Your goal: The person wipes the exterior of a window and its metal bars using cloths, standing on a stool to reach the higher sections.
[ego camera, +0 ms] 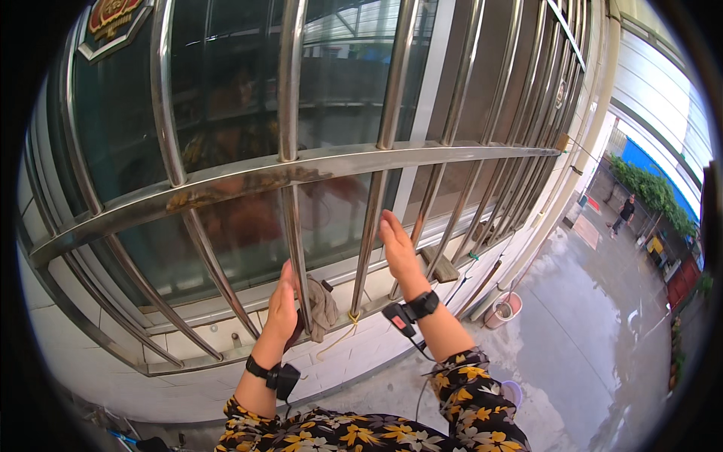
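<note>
My left hand [283, 308] is raised edge-on beside a vertical bar of the stainless steel window grille [367, 160], its fingers straight and pointing up. My right hand [399, 248] is held up in the same way near another bar, palm turned inward. Neither hand holds anything; whether they touch the bars I cannot tell. Between them, a grey-brown cloth [322, 309] hangs over the sill by the grille's foot. A yellow cord [353, 318] is tied at the base of one bar. Right of my right hand, a wooden block [446, 270] lies on the sill.
Behind the grille is a sliding window [237, 248]. A pink bucket [502, 309] stands on the wet concrete floor below right, and a purple basin [512, 392] is beside my right sleeve. A person [626, 216] is far off in the yard. A pipe runs up the wall.
</note>
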A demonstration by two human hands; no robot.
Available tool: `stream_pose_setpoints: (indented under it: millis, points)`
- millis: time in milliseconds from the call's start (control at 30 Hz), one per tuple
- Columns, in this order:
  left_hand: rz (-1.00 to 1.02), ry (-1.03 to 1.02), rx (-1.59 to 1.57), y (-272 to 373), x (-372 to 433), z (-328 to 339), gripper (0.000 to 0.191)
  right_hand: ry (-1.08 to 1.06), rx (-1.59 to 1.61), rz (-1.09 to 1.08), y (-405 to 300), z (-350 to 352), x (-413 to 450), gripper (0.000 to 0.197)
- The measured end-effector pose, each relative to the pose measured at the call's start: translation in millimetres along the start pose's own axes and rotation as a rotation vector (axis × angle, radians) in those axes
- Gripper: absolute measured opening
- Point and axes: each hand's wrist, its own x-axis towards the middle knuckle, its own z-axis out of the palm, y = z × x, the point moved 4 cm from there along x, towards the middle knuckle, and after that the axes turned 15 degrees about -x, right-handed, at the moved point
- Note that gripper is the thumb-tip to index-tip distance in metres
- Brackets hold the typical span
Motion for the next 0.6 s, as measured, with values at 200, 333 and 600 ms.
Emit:
stream_pose_setpoints:
  millis: [200, 333, 600]
  points:
    - [-0.085, 0.125, -0.253, -4, 25, 1, 0.062, 0.163, -0.281, -0.107, -1, 8, 31, 0.059]
    - [-0.117, 0.105, -0.318, -8, 25, 1, 0.066, 0.207, -0.283, -0.131, 9, 20, 33, 0.061]
    - [-0.179, 0.121, -0.300, -31, 30, -9, 0.064, 0.206, -0.211, -0.137, 10, 22, 35, 0.060]
